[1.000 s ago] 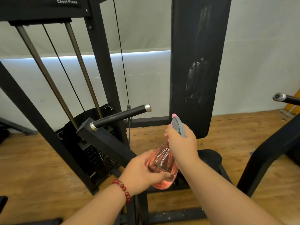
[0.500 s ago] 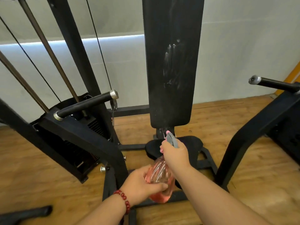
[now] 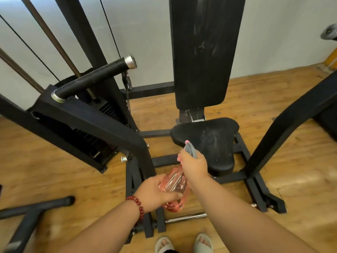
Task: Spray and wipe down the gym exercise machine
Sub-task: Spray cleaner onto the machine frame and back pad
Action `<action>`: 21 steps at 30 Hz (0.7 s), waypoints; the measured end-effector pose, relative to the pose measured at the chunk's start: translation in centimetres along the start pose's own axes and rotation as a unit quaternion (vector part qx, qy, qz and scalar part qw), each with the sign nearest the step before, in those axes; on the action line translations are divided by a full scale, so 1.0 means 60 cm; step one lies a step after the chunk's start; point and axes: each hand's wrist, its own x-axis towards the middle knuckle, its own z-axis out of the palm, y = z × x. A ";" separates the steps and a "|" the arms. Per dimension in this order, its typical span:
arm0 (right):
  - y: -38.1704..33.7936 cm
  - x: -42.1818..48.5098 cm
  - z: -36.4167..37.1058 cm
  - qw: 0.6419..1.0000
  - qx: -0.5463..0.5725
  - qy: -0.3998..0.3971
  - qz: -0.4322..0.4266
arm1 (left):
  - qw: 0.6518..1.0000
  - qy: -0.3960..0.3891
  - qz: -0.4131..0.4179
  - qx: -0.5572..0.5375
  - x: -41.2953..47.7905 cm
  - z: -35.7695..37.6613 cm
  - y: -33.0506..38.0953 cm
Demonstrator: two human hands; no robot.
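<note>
Pink spray bottle (image 3: 174,189): just in front of the black seat (image 3: 209,141), nozzle aimed at it. Right hand (image 3: 194,166) curled round the grey sprayer head; left hand (image 3: 155,193) cupping the bottle's body. Backrest (image 3: 204,52): upright behind the seat.

floor (image 3: 300,157): wood planks | wall (image 3: 277,37): pale grey | far right: orange edge (image 3: 332,60), perhaps furniture

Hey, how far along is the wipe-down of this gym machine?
Early on. The back pad shows pale streaks, so it looks sprayed. In hand: the right hand grips the head of the pink spray bottle, the left hand holds its body, nozzle toward the seat. Left: wiping, plus the handle grip; no cloth is in view.
</note>
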 end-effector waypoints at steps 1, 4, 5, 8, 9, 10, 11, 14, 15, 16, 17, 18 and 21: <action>0.001 -0.002 0.002 1.000 -0.001 0.000 -0.002 | 1.000 -0.004 0.005 0.006 0.000 -0.004 -0.002; 0.000 -0.005 0.007 1.000 0.010 -0.005 0.008 | 1.000 -0.003 0.012 0.009 0.003 -0.017 -0.005; -0.002 -0.006 0.008 1.000 0.019 -0.006 0.011 | 1.000 -0.001 0.012 0.012 0.004 -0.020 -0.006; -0.006 -0.009 0.012 0.999 0.033 -0.004 0.011 | 1.000 -0.011 0.013 0.015 0.009 -0.027 -0.008; -0.006 -0.011 0.013 0.999 0.035 0.000 0.010 | 1.000 -0.018 0.016 0.013 0.009 -0.028 -0.008; -0.007 -0.011 0.013 0.999 0.033 0.006 0.007 | 0.999 -0.023 0.022 0.012 0.009 -0.029 -0.006; -0.006 -0.011 0.014 0.999 0.031 0.011 0.004 | 0.999 -0.026 0.028 0.013 0.009 -0.030 -0.004; -0.007 -0.012 0.018 0.999 0.046 0.020 -0.001 | 0.999 -0.028 0.036 0.013 0.008 -0.032 0.000; -0.008 -0.013 0.019 0.998 0.051 0.023 -0.002 | 0.999 -0.028 0.036 0.012 0.009 -0.033 -0.001; -0.008 -0.014 0.020 0.998 0.055 0.022 -0.003 | 0.999 -0.026 0.037 0.012 0.009 -0.035 -0.001; -0.009 -0.015 0.019 0.998 0.054 0.018 -0.006 | 0.999 -0.023 0.038 0.014 0.010 -0.037 -0.002; -0.009 -0.016 0.020 0.999 0.049 0.011 -0.006 | 0.999 -0.021 0.041 0.013 0.010 -0.038 -0.003; -0.008 -0.017 0.023 0.999 0.040 -0.004 0.004 | 0.998 -0.022 0.052 0.020 0.012 -0.046 -0.008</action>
